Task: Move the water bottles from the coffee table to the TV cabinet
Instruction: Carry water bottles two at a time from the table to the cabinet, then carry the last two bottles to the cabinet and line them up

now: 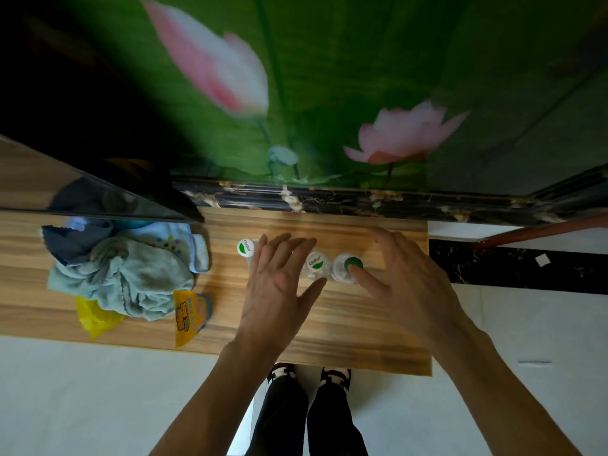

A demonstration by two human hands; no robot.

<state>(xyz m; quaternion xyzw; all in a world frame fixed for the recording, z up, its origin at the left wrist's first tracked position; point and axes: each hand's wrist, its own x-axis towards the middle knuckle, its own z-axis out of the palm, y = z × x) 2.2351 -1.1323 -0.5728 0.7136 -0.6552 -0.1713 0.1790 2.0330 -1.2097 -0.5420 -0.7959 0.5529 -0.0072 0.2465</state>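
Note:
Three clear water bottles stand upright on the wooden TV cabinet point(345, 327), seen from above. One with a white and green cap point(246, 247) is at the left. A second white-capped bottle point(317, 262) stands in the middle, touching a green-capped bottle point(352, 264) on its right. My left hand point(279, 284) hovers open between the left and middle bottles, fingers spread. My right hand point(404, 278) is open too, its thumb tip just beside the green cap. Neither hand holds anything.
A heap of pale blue towels and cloths point(125, 274) lies on the cabinet's left part, with yellow plastic bags point(187, 314) at its front. A dark TV screen point(98, 192) stands at the back left. The lotus-patterned wall point(329, 93) is behind. My legs and feet point(309, 409) are below.

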